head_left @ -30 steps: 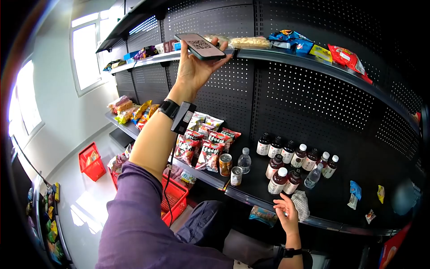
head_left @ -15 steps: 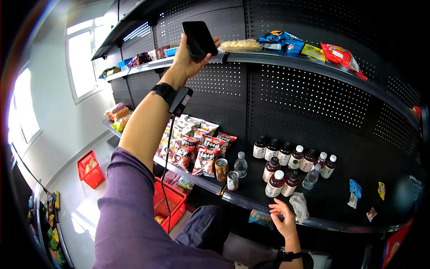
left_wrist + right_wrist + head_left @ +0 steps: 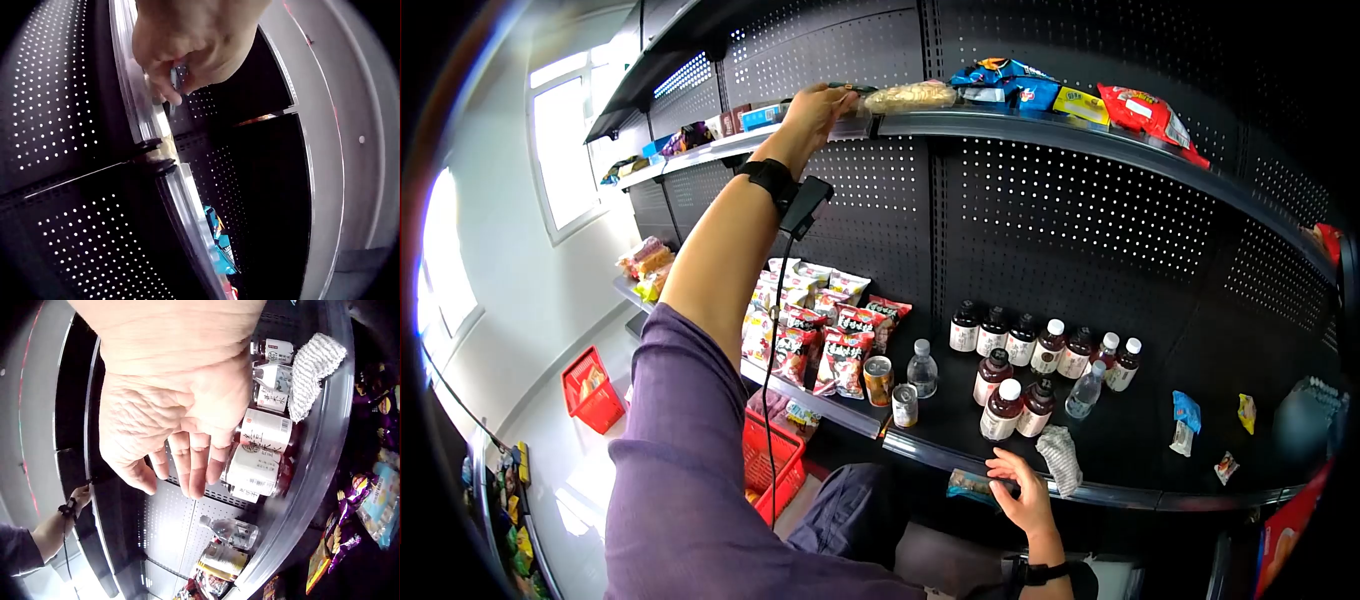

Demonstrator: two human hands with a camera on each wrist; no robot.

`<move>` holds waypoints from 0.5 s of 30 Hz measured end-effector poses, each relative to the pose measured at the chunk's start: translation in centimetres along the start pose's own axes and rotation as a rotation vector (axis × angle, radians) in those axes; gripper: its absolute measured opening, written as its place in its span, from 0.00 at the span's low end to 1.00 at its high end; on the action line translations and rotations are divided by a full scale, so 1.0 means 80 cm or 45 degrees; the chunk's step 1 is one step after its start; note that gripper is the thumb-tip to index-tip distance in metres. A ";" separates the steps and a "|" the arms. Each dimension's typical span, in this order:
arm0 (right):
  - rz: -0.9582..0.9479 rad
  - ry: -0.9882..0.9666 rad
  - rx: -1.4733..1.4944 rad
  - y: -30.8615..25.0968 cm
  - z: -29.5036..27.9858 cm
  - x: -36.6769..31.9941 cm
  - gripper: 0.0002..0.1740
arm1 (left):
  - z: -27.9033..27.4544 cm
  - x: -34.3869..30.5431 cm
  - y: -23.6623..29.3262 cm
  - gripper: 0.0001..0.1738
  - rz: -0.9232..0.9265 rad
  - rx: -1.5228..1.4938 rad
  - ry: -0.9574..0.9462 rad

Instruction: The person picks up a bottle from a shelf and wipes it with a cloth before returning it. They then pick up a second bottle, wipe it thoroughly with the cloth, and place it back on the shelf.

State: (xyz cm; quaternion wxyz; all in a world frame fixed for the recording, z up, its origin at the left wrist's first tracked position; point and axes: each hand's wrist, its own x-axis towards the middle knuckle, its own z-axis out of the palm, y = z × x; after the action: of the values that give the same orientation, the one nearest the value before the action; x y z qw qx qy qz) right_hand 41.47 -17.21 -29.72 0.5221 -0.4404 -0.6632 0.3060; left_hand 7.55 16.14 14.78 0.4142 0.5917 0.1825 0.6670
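My left hand (image 3: 818,112) is up at the upper shelf, beside a clear bag of pale food (image 3: 912,96). Its curled fingers hold a phone, of which only a thin edge (image 3: 174,87) shows in the left wrist view; the rest is hidden by the hand. My right hand (image 3: 1022,492) hovers loose-fingered at the lower shelf's front edge, with nothing in it. Just beyond it are dark bottles with white labels (image 3: 1001,412) and a striped grey-white cloth (image 3: 1059,459). In the right wrist view the open palm (image 3: 181,412) overlaps the bottles.
Red snack bags (image 3: 843,360), two cans (image 3: 878,381) and a clear plastic bottle (image 3: 922,370) stand left of the dark bottles. Blue packets (image 3: 1025,88) and a red bag (image 3: 1145,118) lie on the upper shelf. Red baskets (image 3: 772,465) stand below, and small packets (image 3: 1186,415) lie at right.
The phone, first with its lit code screen up, was tilted upright with a dark face, then lowered onto shelf level behind my left hand. My right hand has shifted slightly down and left.
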 end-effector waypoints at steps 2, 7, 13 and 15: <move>-0.007 -0.007 -0.019 0.003 0.002 0.002 0.29 | 0.005 -0.004 -0.002 0.30 0.050 -0.002 0.038; -0.015 -0.050 -0.045 0.000 0.002 0.003 0.28 | -0.010 -0.006 -0.003 0.23 0.127 0.001 0.153; 0.009 -0.037 -0.045 0.003 0.004 0.002 0.28 | -0.035 -0.009 0.010 0.17 0.149 -0.088 0.281; 0.009 -0.036 -0.051 0.000 0.003 0.002 0.28 | -0.048 -0.015 0.018 0.16 0.287 0.057 0.330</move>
State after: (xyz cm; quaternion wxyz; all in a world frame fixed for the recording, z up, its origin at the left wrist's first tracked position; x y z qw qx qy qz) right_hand 41.22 -17.03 -29.74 0.5027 -0.4487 -0.6750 0.3006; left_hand 3.37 15.35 14.14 0.2964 0.5267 0.1817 0.7757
